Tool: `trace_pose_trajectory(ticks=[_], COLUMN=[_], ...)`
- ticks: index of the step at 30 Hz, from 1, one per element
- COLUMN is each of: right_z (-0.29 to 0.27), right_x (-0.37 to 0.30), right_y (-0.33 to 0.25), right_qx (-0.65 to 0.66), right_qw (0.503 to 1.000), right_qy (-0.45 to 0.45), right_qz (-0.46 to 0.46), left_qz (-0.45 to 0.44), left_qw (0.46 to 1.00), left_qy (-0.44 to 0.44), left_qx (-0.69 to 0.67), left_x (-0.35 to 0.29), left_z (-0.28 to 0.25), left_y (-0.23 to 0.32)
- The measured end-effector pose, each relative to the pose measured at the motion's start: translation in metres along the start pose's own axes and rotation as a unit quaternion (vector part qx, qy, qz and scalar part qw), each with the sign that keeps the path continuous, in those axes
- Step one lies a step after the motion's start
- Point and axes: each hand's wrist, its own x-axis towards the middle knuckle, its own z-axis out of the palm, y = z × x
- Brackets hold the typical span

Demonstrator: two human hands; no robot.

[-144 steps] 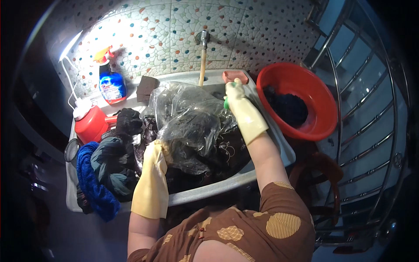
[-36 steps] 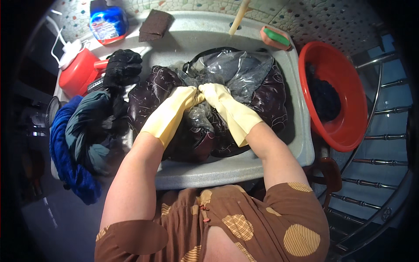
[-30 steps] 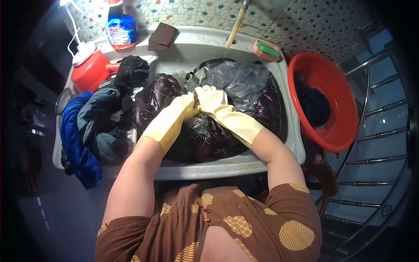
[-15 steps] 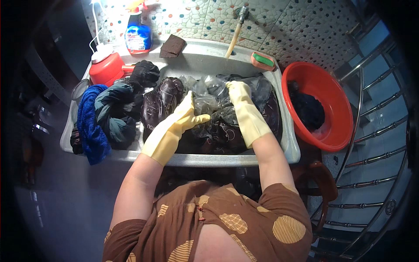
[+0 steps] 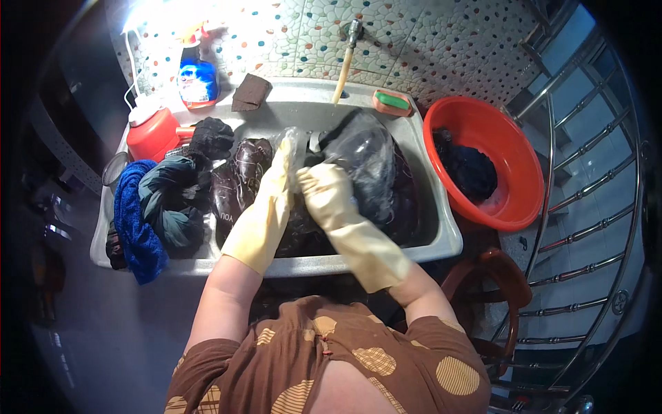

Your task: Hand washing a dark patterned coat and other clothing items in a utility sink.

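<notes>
Both my hands wear cream rubber gloves over the sink. My left hand (image 5: 278, 181) points up the basin with its fingers stretched out, and clear plastic (image 5: 292, 138) lies over its fingertips. Beside it, my right hand (image 5: 325, 193) is closed in a fist on the clear plastic, its knuckles upward. More of the thin plastic spreads over dark cloth (image 5: 365, 155) at the right of the basin. A shiny dark brown printed piece (image 5: 252, 162) bulges up left of my left hand. What lies beneath my hands is mostly hidden.
Blue towel (image 5: 138, 221), twisted grey-green cloth (image 5: 165, 200) and black gloves (image 5: 210, 138) lie on the sink's left rim, near a red dipper (image 5: 153, 134) and blue spray bottle (image 5: 198, 84). Right are green soap (image 5: 392, 101), a red basin (image 5: 514, 165), a chair (image 5: 514, 283) and metal railing (image 5: 586, 200).
My right hand has come left and nearer, beside my left hand. My left fingers now point up with plastic over their tips. The plastic has shifted rightward, and the whole view has tilted slightly.
</notes>
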Motion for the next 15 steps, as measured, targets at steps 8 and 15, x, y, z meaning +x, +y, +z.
trace_pose_trajectory(ticks=[8,15], right_z=[0.028,0.073], right_x=[0.079,0.005], right_y=[0.06,0.013], right_qx=[-0.288,-0.244], right_qw=[0.955,0.943], right_qy=[0.065,-0.035], right_qz=[-0.019,-0.222], left_qz=[-0.017,0.205], left_qw=[0.928,0.588], left_qy=[0.068,0.435], left_qx=[0.365,0.65], left_x=[0.035,-0.006], left_z=[-0.008,0.026], left_y=[-0.032,-0.029])
